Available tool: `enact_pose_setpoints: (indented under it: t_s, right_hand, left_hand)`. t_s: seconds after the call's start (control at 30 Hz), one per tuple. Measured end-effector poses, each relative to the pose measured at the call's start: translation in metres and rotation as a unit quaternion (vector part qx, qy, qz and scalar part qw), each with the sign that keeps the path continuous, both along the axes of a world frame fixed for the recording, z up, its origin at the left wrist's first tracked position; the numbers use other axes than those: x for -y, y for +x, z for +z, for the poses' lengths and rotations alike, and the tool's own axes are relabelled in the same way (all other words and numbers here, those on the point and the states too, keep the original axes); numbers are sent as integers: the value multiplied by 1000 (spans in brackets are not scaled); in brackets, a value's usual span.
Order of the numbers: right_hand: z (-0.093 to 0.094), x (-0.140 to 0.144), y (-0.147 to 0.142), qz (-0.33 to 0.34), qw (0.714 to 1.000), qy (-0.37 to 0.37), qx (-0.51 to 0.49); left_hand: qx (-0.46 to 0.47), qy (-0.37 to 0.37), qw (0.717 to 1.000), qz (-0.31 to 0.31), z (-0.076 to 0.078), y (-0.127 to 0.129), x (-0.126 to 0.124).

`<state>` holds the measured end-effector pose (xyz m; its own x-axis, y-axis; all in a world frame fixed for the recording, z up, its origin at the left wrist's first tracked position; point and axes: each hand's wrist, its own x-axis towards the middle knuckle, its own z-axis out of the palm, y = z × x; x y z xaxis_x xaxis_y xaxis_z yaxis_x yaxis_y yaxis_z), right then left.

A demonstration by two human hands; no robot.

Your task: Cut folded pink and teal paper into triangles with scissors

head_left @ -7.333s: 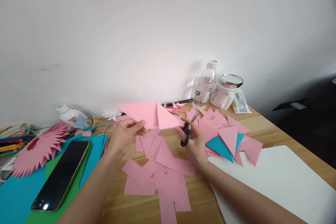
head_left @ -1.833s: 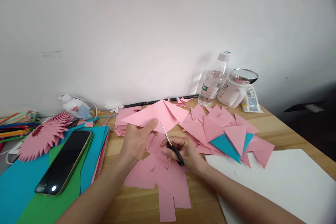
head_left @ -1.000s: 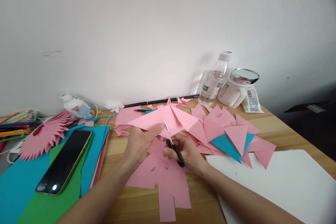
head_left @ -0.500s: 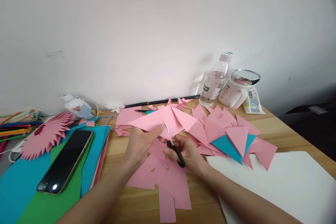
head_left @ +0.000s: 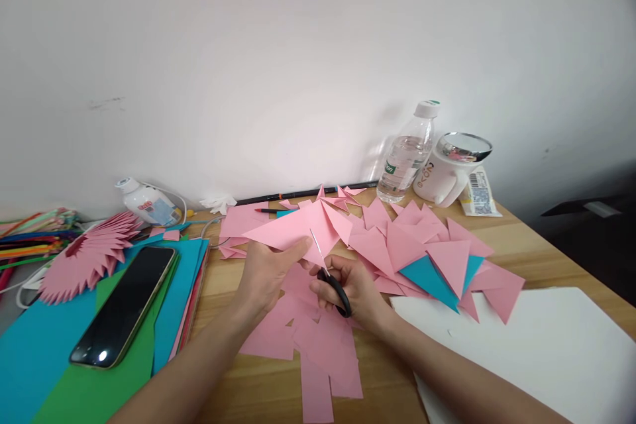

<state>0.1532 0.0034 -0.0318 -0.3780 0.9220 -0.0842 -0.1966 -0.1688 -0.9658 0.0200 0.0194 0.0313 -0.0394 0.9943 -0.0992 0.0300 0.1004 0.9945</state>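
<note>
My left hand (head_left: 271, 271) pinches a creased sheet of pink paper (head_left: 293, 228), its thumb lying on top and the other fingers underneath. Black-handled scissors (head_left: 336, 290) are gripped in my right hand (head_left: 355, 288), whose fingers are wrapped round the handle. One thin blade crosses the pink paper near my left thumb; the other blade is hidden by the sheet. Below both hands lie several loose pink paper pieces (head_left: 328, 358). Just right of the sheet, pink triangles (head_left: 412, 242) are heaped up with a blue piece (head_left: 434, 278) among them.
A phone (head_left: 124, 305) rests on green and blue paper at the left, beside a pleated pink fan (head_left: 92, 255). Along the wall stand a water bottle (head_left: 405, 159) and a white mug (head_left: 442, 175). A white board (head_left: 527, 344) lies at the right front.
The right-hand flap of the pink sheet has shifted left and folded down, uncovering some heaped triangles. Both hands stay almost in place, with the scissors still at the paper.
</note>
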Motion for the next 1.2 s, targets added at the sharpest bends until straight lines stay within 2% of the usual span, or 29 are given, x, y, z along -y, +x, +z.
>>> enact_pose_setpoints:
  t_s: [0.1,0.27,0.47,0.63,0.8,1.2]
  right_hand:
    - [-1,0,0,-2,1000,-8,-9]
    - [-3,-1,0,-4,1000,-7,2]
    - [4,-1,3,4,1000,17,-25]
    - [10,-1,4,3,999,-11,-49]
    - [8,0,2,-28,997,-42,-51]
    - [6,-1,1,-26,997,-9,-71]
  left_hand:
    - [2,5,1000,21,0,0,-1]
    - [57,56,995,61,0,2,-2]
    - [60,59,995,44,-3,1,-1]
    - [58,48,996,44,-6,1,-1]
    - [52,48,997,34,-6,1,0]
    - [78,31,996,18,-5,2,2]
